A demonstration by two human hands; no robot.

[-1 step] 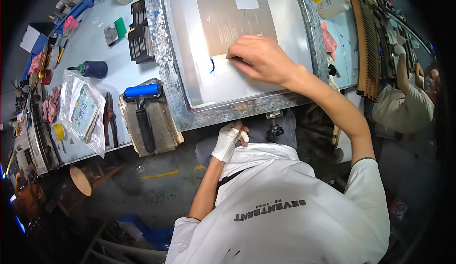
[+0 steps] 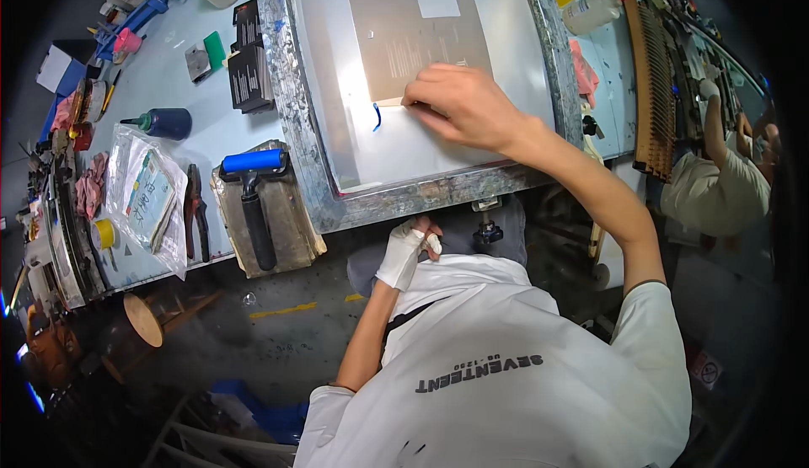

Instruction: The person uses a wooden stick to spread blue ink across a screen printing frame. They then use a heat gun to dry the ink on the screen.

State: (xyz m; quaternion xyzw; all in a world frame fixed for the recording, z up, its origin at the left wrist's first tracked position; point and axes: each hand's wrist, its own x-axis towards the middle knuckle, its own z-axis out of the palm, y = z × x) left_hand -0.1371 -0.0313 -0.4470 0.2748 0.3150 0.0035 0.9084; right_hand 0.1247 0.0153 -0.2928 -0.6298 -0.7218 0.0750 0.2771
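My right hand [image 2: 459, 101] is over a framed screen, its fingers pinched at the lower edge of a brown printed area [image 2: 396, 38]. Whatever the fingertips grip is hidden; a thin pale strip [image 2: 388, 102] runs from them to the left. Beside that strip's left end lies a short, curved blue piece [image 2: 377, 117]. Around the pale screen surface [image 2: 438, 144] runs a stained grey frame [image 2: 421, 190]. Low at my lap, below the frame's front edge, my left hand [image 2: 409, 249] wears a white fingerless glove. Its fingers are curled, with nothing seen in them.
Left of the frame, a blue roller [image 2: 253, 161] lies on a worn board [image 2: 295, 253]. Pliers [image 2: 195, 213], a plastic bag [image 2: 147, 194], a dark bottle [image 2: 168, 123] and black card stacks [image 2: 249, 76] are on the table. At right are a pink cloth [image 2: 582, 72] and a wooden rack [image 2: 649, 89].
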